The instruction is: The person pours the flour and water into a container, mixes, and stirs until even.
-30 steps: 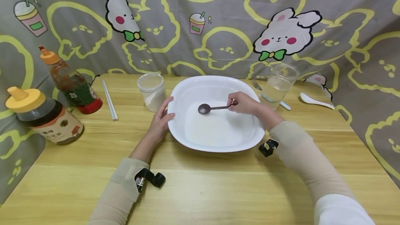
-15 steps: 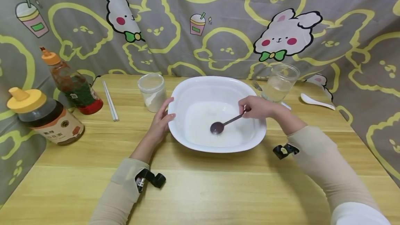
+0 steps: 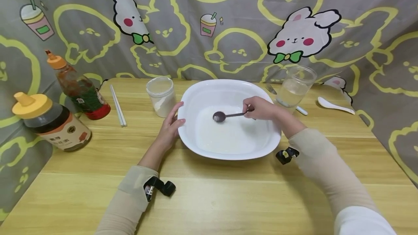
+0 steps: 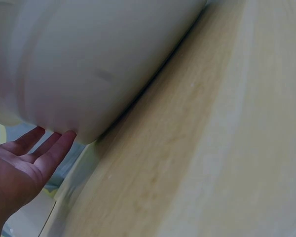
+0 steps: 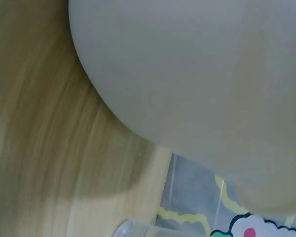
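A wide white basin (image 3: 192, 143) stands on the table with cloudy white liquid (image 3: 222, 137) in it. My left hand (image 3: 169, 126) holds the basin's left rim; in the left wrist view its fingers (image 4: 59, 148) rest against the outer wall. My right hand (image 3: 259, 108) pinches the handle end of a dark brown spoon (image 3: 219, 116) over the right part of the basin. The spoon's bowl is at the liquid, pointing left. In the right wrist view the basin's outer wall (image 5: 163, 74) fills most of the picture and hides my right hand.
Left of the basin are a jar of white powder (image 3: 161, 100), chopsticks (image 3: 118, 106), a red sauce bottle (image 3: 80, 93) and a yellow-capped bottle (image 3: 53, 124). To the right stand a glass jar of water (image 3: 294, 88), a fork (image 3: 271, 89) partly behind it, and a white spoon (image 3: 336, 106).
The spoon's bowl swung toward me and rightward, then back to the far left part of the liquid, my right hand moving with it. My left hand has stayed on the rim.
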Tool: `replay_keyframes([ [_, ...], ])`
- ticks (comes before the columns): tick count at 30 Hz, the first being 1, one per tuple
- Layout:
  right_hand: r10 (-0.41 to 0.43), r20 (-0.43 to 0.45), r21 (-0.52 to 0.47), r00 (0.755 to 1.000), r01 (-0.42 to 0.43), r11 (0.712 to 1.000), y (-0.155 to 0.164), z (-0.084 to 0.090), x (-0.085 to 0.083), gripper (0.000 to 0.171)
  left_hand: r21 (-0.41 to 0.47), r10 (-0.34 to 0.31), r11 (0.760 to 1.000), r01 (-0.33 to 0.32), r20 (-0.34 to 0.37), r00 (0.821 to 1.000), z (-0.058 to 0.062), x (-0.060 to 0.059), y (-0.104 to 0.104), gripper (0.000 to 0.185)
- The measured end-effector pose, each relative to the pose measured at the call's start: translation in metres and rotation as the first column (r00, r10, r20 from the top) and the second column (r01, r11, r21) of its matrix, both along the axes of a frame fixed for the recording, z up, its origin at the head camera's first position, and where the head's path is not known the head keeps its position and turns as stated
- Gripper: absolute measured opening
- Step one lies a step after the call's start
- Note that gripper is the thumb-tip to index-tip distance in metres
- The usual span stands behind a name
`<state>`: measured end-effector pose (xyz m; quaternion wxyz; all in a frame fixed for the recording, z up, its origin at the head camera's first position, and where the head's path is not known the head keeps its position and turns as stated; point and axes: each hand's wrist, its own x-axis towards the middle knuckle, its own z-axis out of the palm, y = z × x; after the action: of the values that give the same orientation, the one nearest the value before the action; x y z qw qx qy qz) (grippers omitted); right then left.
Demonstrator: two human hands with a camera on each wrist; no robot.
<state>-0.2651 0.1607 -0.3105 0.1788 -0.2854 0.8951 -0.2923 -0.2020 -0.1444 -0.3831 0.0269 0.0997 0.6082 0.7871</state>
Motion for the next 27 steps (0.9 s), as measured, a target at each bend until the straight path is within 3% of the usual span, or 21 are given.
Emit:
replay_keyframes([
  [4, 0.033, 0.082, 0.029, 0.996, -0.036, 0.999, 0.008, 0.006, 0.006, 0.007, -0.003, 0.0, 1.0, 0.0, 0.005, 1.0, 0.0, 0.0, 0.0, 0.057],
  [8, 0.05, -0.01, 0.11, 0.999, -0.049, 0.993, 0.018, 0.018, 0.01, 0.011, -0.004, -0.006, 1.0, 0.006, 0.01, 1.0, 0.001, 0.0, 0.0, 0.057],
  [12, -0.006, -0.124, 0.152, 0.992, 0.025, 0.988, 0.02, 0.019, 0.009, 0.012, 0.002, -0.01, 1.0, 0.01, 0.007, 1.0, 0.001, -0.001, 0.0, 0.058],
  [16, -0.046, -0.158, 0.102, 0.986, 0.062, 0.993, 0.011, 0.008, 0.005, 0.009, 0.005, -0.011, 1.0, 0.011, 0.007, 1.0, 0.001, -0.001, 0.0, 0.057],
  [22, 0.032, -0.019, -0.066, 0.999, -0.033, 0.997, -0.002, -0.01, 0.005, 0.004, -0.01, -0.009, 1.0, 0.009, 0.014, 1.0, 0.001, -0.001, 0.0, 0.057],
  [27, 0.116, 0.052, -0.04, 0.992, -0.114, 0.993, 0.001, -0.004, 0.014, 0.007, -0.012, -0.007, 1.0, 0.007, 0.012, 1.0, 0.001, -0.001, 0.0, 0.057],
])
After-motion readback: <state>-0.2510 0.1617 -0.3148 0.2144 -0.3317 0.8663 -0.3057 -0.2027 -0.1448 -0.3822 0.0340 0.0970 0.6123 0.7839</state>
